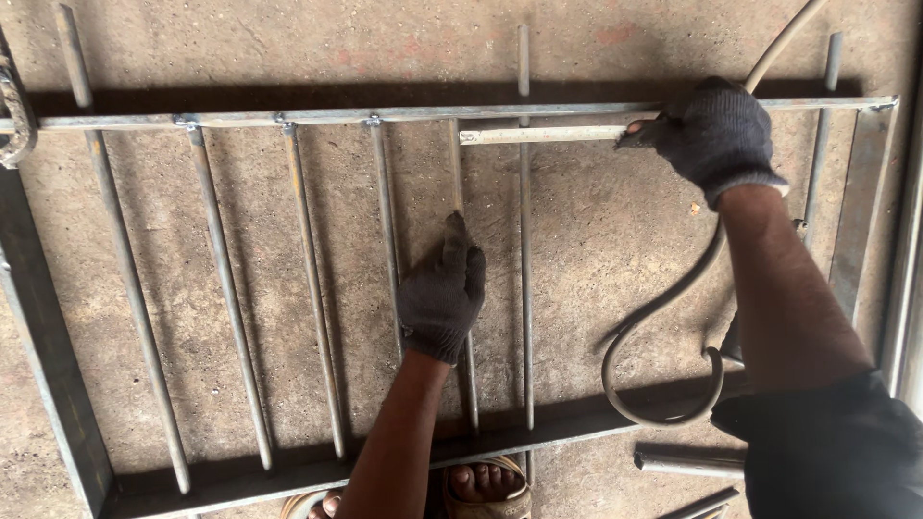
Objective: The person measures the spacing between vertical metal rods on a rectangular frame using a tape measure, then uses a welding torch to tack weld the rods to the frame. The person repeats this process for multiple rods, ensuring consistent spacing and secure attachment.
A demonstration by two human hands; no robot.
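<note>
A flat steel frame (43,336) lies on the concrete floor with several thin round bars across it. My left hand (444,293), in a dark glove, presses on one upright bar (460,173) near the middle of the frame. My right hand (711,135), also gloved, holds the end of a pale measuring strip (538,135) laid along the top rail (288,117), its far tip reaching the bar under my left hand. Another bar (524,240) lies just right of my left hand.
A grey cable (663,308) curls across the frame's right side and loops near the bottom rail (538,432). Short steel offcuts (687,464) lie at lower right. A sandalled foot (486,485) shows at the bottom edge. A hook-shaped piece (14,115) sits at top left.
</note>
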